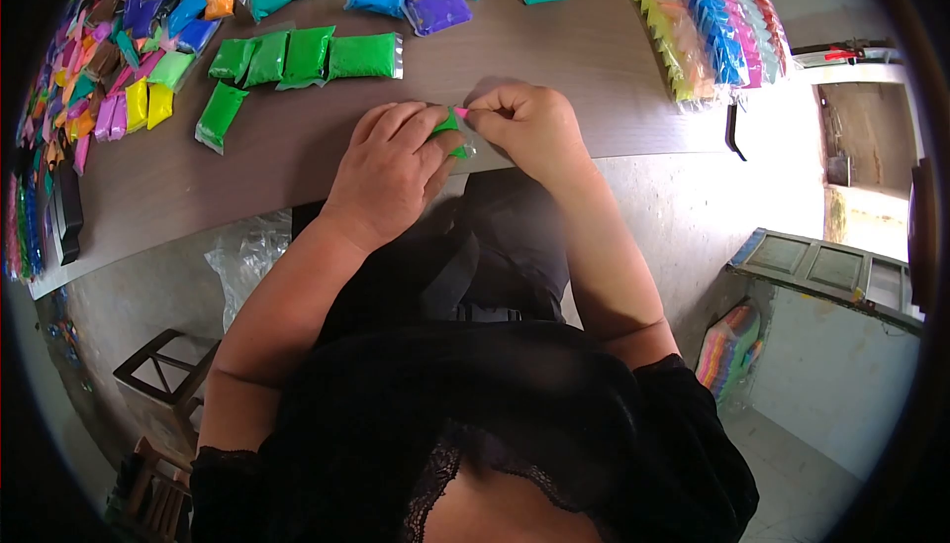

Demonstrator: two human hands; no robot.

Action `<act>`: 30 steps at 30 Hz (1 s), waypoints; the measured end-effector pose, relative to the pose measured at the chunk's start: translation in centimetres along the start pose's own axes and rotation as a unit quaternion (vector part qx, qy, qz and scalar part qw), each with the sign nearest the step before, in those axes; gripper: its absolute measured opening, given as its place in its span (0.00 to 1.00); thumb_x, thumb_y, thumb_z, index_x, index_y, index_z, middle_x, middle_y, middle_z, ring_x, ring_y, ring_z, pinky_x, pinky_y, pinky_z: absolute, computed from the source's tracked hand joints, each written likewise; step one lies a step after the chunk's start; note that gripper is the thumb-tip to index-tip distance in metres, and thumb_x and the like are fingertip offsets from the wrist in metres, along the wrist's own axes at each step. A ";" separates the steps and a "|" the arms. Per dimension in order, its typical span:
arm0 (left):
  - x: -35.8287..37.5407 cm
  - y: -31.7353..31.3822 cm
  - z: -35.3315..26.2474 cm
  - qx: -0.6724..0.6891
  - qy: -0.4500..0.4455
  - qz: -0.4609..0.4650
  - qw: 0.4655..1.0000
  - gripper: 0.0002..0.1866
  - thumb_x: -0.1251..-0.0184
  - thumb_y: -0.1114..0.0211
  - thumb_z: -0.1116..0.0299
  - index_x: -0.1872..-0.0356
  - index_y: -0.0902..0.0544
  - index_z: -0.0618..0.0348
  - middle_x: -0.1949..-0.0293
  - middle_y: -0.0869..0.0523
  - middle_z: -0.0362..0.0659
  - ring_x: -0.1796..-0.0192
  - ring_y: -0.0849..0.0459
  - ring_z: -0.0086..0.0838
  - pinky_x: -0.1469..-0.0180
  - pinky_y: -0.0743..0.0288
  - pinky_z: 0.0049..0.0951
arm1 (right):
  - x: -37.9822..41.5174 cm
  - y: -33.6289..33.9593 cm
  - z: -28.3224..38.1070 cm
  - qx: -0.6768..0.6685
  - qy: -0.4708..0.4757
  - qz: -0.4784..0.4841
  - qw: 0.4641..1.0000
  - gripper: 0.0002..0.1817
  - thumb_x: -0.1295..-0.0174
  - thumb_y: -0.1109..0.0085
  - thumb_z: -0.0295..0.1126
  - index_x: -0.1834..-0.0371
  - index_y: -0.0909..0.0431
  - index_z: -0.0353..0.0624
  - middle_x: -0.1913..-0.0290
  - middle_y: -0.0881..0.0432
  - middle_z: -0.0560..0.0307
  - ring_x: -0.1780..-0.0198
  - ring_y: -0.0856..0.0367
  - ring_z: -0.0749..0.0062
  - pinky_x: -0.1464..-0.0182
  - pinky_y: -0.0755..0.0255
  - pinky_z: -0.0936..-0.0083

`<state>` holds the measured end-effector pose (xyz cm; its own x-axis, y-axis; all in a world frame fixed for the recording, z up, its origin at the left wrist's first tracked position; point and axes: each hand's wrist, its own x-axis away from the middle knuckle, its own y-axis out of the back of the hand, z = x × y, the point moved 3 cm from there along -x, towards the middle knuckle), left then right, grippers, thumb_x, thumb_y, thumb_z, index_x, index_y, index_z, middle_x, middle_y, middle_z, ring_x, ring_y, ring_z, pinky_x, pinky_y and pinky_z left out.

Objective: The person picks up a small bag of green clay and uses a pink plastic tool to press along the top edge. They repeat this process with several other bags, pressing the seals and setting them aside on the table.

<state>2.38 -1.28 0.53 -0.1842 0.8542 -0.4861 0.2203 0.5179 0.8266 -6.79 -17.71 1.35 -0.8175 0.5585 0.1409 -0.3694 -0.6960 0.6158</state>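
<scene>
My left hand (388,162) is closed round a small green packet (450,129) in clear wrapping, near the table's front edge. Much of that packet is hidden under the fingers. Right beside it, my right hand (529,127) pinches a small pink piece (462,113) between thumb and fingers, against the packet's upper edge. What the pink piece is does not show. Beyond my left hand lie several more green packets, including one (364,56) at the right end of a row and a separate tilted one (221,115) nearer the edge.
A large heap of coloured packets (148,53) covers the table's left and back. At the back right stand long rows of coloured packets (698,28). Below the brown table (594,78) are a stool (168,370), clear plastic (252,261) and a grey cabinet (826,345).
</scene>
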 end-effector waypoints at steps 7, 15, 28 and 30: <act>0.0 0.1 0.0 0.005 0.000 -0.001 1.000 0.11 0.36 0.30 0.66 0.54 0.13 0.54 0.45 0.17 0.38 0.39 0.23 0.34 0.33 0.31 0.40 | -0.2 0.1 0.9 0.075 -0.003 0.009 0.997 0.09 0.40 0.36 0.40 0.65 0.11 0.50 0.65 0.13 0.55 0.61 0.14 0.55 0.58 0.22 0.62; 0.1 0.2 0.1 0.014 0.004 0.004 1.000 0.14 0.37 0.30 0.67 0.50 0.15 0.54 0.45 0.17 0.40 0.39 0.22 0.38 0.35 0.30 0.42 | 0.2 -0.1 2.3 0.152 0.022 -0.028 0.988 0.09 0.39 0.37 0.41 0.67 0.12 0.51 0.67 0.13 0.56 0.62 0.14 0.55 0.59 0.22 0.61; 0.0 0.1 0.0 0.005 0.000 -0.003 1.000 0.11 0.36 0.31 0.66 0.55 0.12 0.54 0.45 0.17 0.39 0.39 0.22 0.34 0.33 0.31 0.39 | -0.6 -0.1 -0.2 -0.005 -0.008 0.018 1.000 0.09 0.42 0.35 0.36 0.63 0.11 0.47 0.63 0.12 0.52 0.60 0.13 0.56 0.55 0.22 0.65; 0.0 0.1 0.1 0.001 0.001 -0.001 1.000 0.10 0.36 0.31 0.65 0.55 0.12 0.53 0.45 0.17 0.38 0.38 0.24 0.32 0.32 0.32 0.38 | -0.6 -0.1 0.1 0.003 -0.015 0.026 1.000 0.09 0.42 0.34 0.37 0.63 0.11 0.47 0.62 0.12 0.52 0.59 0.13 0.57 0.54 0.22 0.65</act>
